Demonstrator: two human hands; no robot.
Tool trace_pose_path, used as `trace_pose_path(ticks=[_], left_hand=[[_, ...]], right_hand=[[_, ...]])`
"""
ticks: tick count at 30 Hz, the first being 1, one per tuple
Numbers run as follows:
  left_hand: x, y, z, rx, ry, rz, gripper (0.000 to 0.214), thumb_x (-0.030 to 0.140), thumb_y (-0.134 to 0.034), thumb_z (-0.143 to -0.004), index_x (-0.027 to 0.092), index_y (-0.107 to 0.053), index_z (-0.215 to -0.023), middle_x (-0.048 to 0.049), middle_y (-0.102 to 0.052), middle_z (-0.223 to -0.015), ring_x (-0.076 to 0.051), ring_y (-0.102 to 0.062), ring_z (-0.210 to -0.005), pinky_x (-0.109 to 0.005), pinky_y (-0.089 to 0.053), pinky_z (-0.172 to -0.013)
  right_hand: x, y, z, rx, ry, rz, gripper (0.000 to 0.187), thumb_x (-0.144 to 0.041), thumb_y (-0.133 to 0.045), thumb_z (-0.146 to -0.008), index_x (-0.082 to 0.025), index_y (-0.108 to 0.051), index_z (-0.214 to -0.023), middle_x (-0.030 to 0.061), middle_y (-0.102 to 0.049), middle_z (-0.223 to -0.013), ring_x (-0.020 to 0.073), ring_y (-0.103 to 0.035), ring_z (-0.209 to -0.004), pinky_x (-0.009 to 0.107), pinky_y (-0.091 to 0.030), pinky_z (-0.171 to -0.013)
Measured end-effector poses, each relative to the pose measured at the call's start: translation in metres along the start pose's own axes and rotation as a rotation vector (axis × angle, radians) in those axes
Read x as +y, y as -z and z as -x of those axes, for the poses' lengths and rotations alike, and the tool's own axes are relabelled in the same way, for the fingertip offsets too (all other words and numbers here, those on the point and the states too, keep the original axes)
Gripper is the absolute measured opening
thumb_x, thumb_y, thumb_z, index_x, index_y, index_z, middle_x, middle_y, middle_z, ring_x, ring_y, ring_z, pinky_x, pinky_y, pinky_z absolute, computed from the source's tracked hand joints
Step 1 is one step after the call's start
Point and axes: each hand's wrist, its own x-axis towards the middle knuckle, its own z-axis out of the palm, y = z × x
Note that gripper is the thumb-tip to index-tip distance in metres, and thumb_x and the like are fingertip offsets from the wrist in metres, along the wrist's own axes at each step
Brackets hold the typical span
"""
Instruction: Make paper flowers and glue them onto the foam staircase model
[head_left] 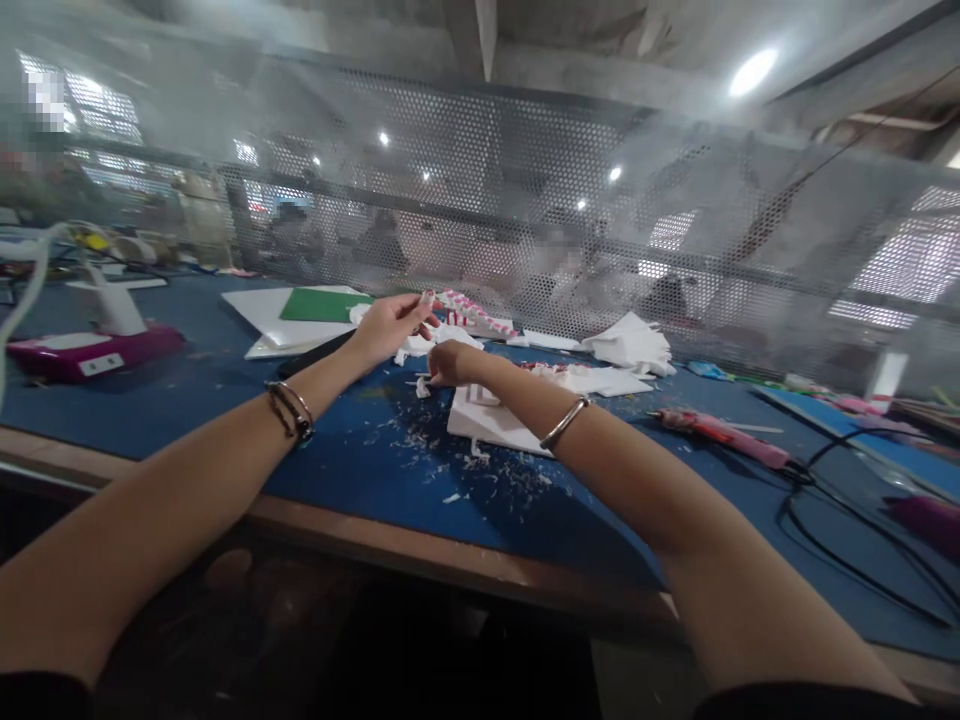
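My left hand [394, 325] is raised over the blue table, its fingers bent together near the tips; whatever may be between them is too small to make out. Closer to me, my right hand [452, 362] is closed with its fingers pointing down and left. A small crumpled white scrap [422, 387] shows just under its fingertips, with a thin pale line beside it. Beneath my right wrist lies a white board or block [491, 425]. Behind the hands are crumpled white tissue pieces [409, 347] and a pink-and-white patterned strip [476, 312].
White shavings [480, 480] litter the blue table [337, 450]. A green sheet [322, 304] rests on white boards at left. A pink corded tool [720, 435] lies right; a purple device [97, 352] stands left. Tissues [630, 343] are piled before a perforated metal screen [450, 180].
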Motion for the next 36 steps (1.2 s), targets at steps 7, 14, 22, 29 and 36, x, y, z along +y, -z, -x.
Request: trace_pose_path(ticks=[7, 14, 22, 29, 36], left_hand=[[0.001, 0.000, 0.001, 0.007, 0.036, 0.146, 0.019, 0.023, -0.046, -0.082, 0.013, -0.062, -0.076, 0.0002, -0.058, -0.063, -0.005, -0.050, -0.049, -0.015, -0.041, -0.052], [0.000, 0.000, 0.000, 0.112, 0.146, 0.380, 0.018, 0.024, -0.047, -0.083, 0.014, -0.060, -0.076, 0.0013, -0.056, -0.063, -0.003, -0.048, -0.046, -0.013, -0.039, -0.049], [0.004, -0.007, 0.005, 0.047, 0.162, 0.354, 0.019, 0.026, -0.050, -0.081, 0.013, -0.060, -0.071, 0.0024, -0.053, -0.062, -0.002, -0.047, -0.046, -0.014, -0.039, -0.048], [0.015, -0.015, 0.014, -0.192, 0.097, 0.401, 0.016, 0.027, -0.041, -0.084, 0.016, -0.050, -0.076, 0.0021, -0.055, -0.059, -0.007, -0.049, -0.048, -0.019, -0.041, -0.052], [0.037, -0.043, 0.040, -0.231, -0.228, 0.199, 0.025, 0.014, -0.028, -0.082, 0.020, -0.036, -0.060, 0.0047, -0.038, -0.048, -0.009, -0.035, -0.046, -0.023, -0.033, -0.052]], right_hand=[[0.004, -0.011, -0.008, 0.075, 0.052, -0.074, 0.027, -0.030, -0.048, -0.083, -0.013, -0.052, -0.104, 0.0066, -0.055, -0.105, 0.0164, -0.055, -0.091, 0.037, -0.046, -0.077], [0.014, -0.009, -0.002, 0.165, 0.060, -0.159, 0.023, -0.028, -0.049, -0.082, -0.013, -0.054, -0.098, 0.0056, -0.057, -0.100, 0.0156, -0.055, -0.089, 0.037, -0.045, -0.077], [0.002, -0.013, 0.018, 0.155, 0.285, -0.307, 0.019, -0.015, -0.057, -0.073, -0.012, -0.062, -0.091, 0.0032, -0.063, -0.079, 0.0069, -0.053, -0.066, 0.019, -0.039, -0.063], [-0.002, -0.005, 0.051, 0.191, 0.337, -0.305, 0.020, -0.002, -0.045, -0.073, -0.008, -0.061, -0.084, 0.0079, -0.063, -0.082, 0.0096, -0.051, -0.071, 0.021, -0.038, -0.069], [0.027, -0.001, 0.154, 0.292, 0.383, -0.537, 0.016, -0.017, -0.051, -0.078, -0.011, -0.061, -0.089, 0.0054, -0.064, -0.078, 0.0086, -0.055, -0.067, 0.020, -0.044, -0.062]])
